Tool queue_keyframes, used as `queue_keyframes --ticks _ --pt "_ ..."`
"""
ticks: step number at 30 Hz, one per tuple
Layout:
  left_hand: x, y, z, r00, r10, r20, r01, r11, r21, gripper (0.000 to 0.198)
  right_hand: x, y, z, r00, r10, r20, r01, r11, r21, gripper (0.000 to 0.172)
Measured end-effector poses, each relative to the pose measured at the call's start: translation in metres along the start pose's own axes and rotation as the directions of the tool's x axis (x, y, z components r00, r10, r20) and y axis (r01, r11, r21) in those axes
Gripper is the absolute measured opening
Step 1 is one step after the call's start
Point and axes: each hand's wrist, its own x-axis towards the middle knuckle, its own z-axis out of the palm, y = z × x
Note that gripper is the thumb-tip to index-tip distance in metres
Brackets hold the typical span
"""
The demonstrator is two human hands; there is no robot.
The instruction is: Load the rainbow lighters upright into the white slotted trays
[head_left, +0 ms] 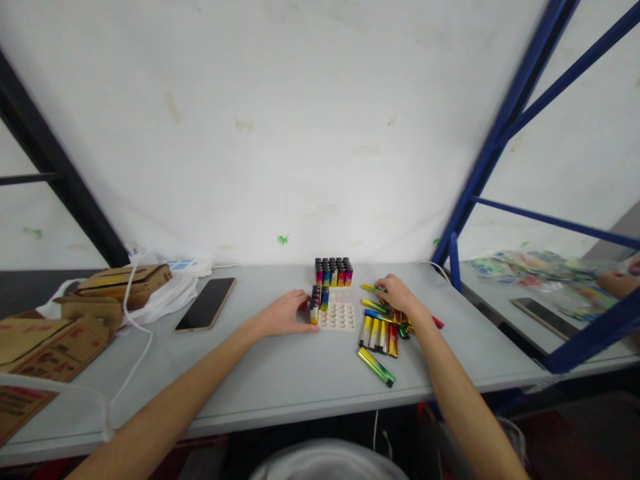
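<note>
A white tray with round holes (340,316) lies on the grey table (280,373), with a few colourful lighters (318,301) standing at its left end. My left hand (286,313) rests against the tray's left side, fingers curled beside those lighters. My right hand (400,297) reaches over a loose pile of colourful lighters (380,333) to the tray's right, its fingers pinching a yellow-green lighter (371,288). Behind the tray stands a full block of lighters (333,272). One lighter (376,367) lies apart near the front.
A phone (206,304) lies left of the tray. Cardboard boxes (55,333), a white cable and plastic bags sit at the far left. A blue metal frame (500,133) rises on the right; beyond it, another person's hand (617,283) and a second phone (543,316).
</note>
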Motion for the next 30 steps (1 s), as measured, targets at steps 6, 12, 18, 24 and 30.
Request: queue_keyframes --ticks 6,12,18,24,30 --pt "0.000 0.000 0.000 1.000 -0.003 -0.005 0.003 1.000 -0.004 0.060 0.002 -0.009 -0.001 0.977 0.008 -0.215 0.034 0.982 0.187 0.034" --pt "0.000 0.001 -0.001 1.000 0.003 0.000 -0.003 1.000 0.000 0.061 0.002 -0.021 -0.007 0.897 0.103 -0.430 0.129 0.870 0.477 0.045" --pt "0.000 0.001 0.000 1.000 -0.002 -0.003 0.002 1.000 -0.003 0.062 0.001 -0.038 -0.006 0.874 0.172 -0.455 0.219 0.695 0.684 0.058" --pt "0.000 -0.001 0.001 1.000 -0.003 -0.003 0.003 1.000 0.000 0.063 -0.005 -0.059 -0.004 0.971 0.063 -0.231 0.192 0.367 0.910 0.056" --pt "0.000 0.000 0.000 1.000 -0.004 0.009 0.004 1.000 -0.005 0.064 -0.005 -0.077 0.002 0.993 -0.017 -0.116 0.115 0.315 0.942 0.060"
